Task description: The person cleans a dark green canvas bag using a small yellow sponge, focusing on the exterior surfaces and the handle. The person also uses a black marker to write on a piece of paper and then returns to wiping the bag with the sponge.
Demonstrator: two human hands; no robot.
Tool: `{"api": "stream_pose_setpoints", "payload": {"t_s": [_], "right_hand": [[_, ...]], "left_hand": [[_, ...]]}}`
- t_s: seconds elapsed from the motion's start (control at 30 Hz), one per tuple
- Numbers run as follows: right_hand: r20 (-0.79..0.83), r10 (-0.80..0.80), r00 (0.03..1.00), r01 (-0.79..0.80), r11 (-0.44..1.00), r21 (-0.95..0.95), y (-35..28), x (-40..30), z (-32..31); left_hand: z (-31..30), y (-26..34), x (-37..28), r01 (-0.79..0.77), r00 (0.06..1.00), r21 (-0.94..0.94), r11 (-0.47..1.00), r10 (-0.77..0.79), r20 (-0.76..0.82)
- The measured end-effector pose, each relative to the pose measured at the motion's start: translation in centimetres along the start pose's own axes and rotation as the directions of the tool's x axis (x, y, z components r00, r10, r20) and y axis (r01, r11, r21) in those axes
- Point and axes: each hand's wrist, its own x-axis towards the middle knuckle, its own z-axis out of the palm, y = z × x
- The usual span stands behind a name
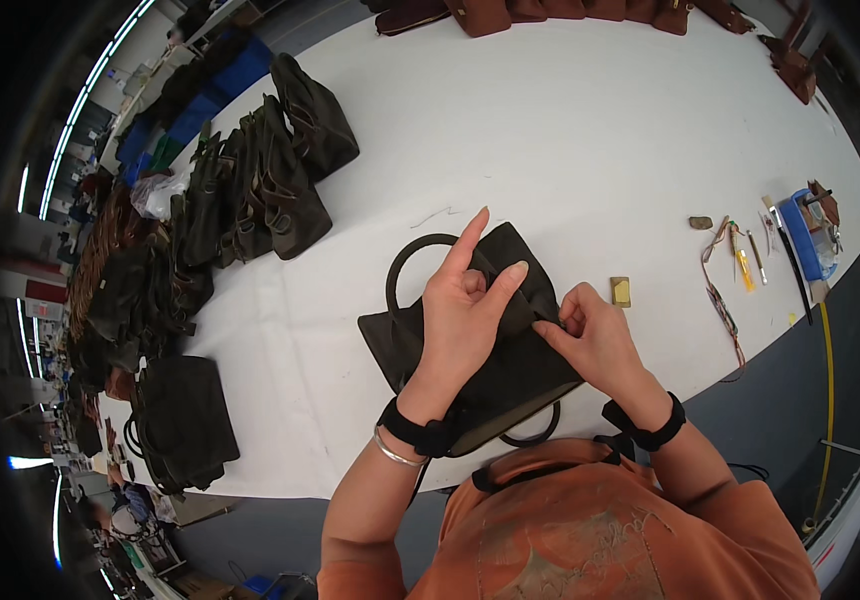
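A dark brown-black handbag [509, 390] lies on the white table in front of me, tilted at an angle. One round handle [400, 262] arches out on its far left side, and another handle [539, 433] loops out towards my body. Over the bag's middle is my left hand [467, 315], index finger and thumb spread, the other fingers curled. Whether those curled fingers touch the bag is hidden. My right hand [595, 337] pinches a small part at the bag's right edge between thumb and fingers; the part itself is mostly covered.
Several dark handbags [295, 217] stand at the left, with one more bag [186, 420] nearer. Brown leather bags [482, 15] line the far edge. A yellow-topped block [620, 292] lies right of my hand. Farther right are cords [719, 300], a yellow-handled tool [745, 271] and a blue tray [805, 236].
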Motion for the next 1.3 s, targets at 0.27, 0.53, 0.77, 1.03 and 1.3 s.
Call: {"api": "stream_pose_setpoints", "payload": {"t_s": [0.27, 0.53, 0.77, 1.03, 1.3], "right_hand": [[0.248, 0.144, 0.958, -0.224, 0.915, 0.335, 1.9, 0.3, -0.4], [0.138, -0.014, 0.99, -0.013, 0.981, 0.192, 2.0, 0.3, -0.4], [0.113, -0.205, 0.972, 0.207, 0.978, -0.01, 1.2, 1.6, 1.0], [0.215, 0.032, 0.976, -0.129, 0.881, 0.455, 3.1, 2.8, 1.6], [0.202, 0.059, 0.978, -0.16, 0.834, 0.528, 1.4, 2.5, 1.9]], "left_hand": [[-0.7, -2.5, 1.6, 0.08, 0.992, 0.001, 0.997, -0.08, 0.101], [-0.7, -2.6, 1.7, 0.132, 0.985, -0.024, 0.991, -0.129, 0.116], [-1.4, -2.7, 0.4, 0.083, 0.995, 0.062, 0.995, -0.087, 0.055], [-1.0, -1.3, -9.0, 0.035, 0.998, -0.185, 0.982, -0.043, -0.041], [-0.4, -8.5, -13.7, 0.782, 0.621, -0.367, 0.504, -0.584, 0.522]]}}
